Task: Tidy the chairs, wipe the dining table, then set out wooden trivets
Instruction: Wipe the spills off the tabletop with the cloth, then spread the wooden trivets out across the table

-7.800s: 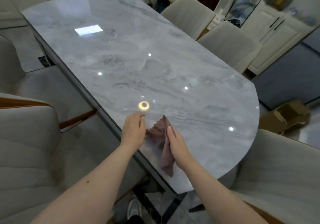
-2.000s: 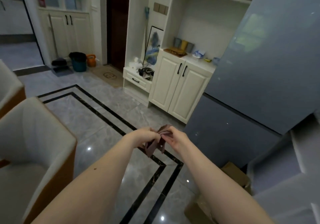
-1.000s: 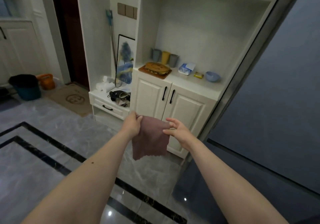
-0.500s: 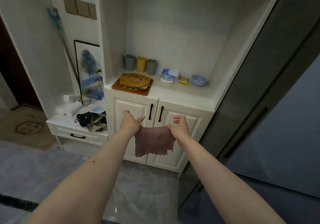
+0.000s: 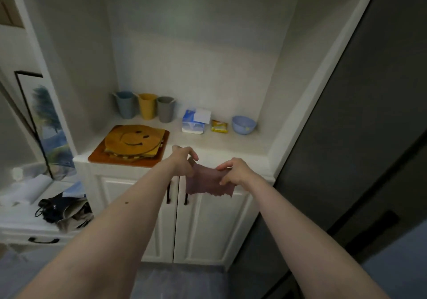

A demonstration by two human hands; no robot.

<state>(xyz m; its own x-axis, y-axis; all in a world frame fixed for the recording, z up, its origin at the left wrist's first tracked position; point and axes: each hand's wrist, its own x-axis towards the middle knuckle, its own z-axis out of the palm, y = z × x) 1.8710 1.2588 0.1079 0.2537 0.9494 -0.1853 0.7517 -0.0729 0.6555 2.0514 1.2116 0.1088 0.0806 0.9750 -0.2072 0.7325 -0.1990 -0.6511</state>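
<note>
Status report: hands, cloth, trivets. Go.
Left hand and right hand both pinch the cloth, stretched over the counter edge. Trivets stacked on counter, untouched. Both hands occupied.

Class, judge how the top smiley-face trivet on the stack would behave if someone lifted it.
The smiley trivet is probably stiff: it lies flat, overhanging the stack without drooping. Looks thin, so likely light. Being round, it might roll if dropped on edge.
</note>
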